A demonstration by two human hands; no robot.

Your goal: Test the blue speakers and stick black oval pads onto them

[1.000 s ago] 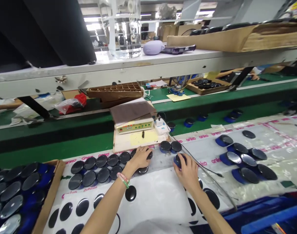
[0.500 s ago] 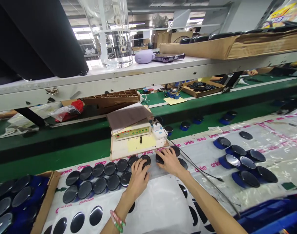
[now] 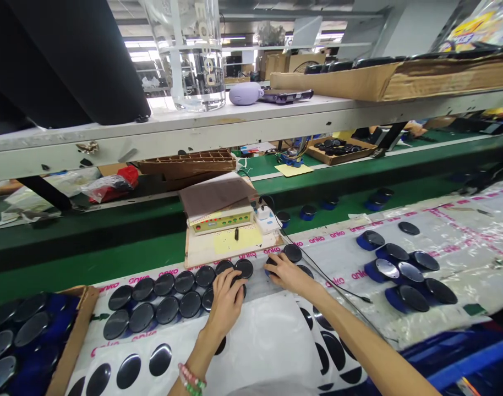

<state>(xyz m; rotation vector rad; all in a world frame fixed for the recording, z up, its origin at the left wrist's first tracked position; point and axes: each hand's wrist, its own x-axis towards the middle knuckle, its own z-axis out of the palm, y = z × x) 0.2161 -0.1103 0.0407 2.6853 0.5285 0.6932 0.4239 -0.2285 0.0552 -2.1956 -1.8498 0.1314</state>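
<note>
My left hand curls its fingers over a round black-topped blue part at the right end of the near row; the fingers cover much of it. My right hand grips another round black-topped part, set a little apart to the right. Two rows of the same kind of part, such as this near-row one, stretch leftwards. Behind my right hand stands one more part. A white sheet bearing flat black discs lies under my forearms.
A cardboard box of similar parts stands at left; several more cluster at right. A black cable crosses the bench. Beyond sit a control box and a green conveyor. A shelf hangs above.
My left hand has moved from the end part of the far row down to the near row's end. My right hand stays at its part, fingers drawn in more. The view has shifted slightly.
</note>
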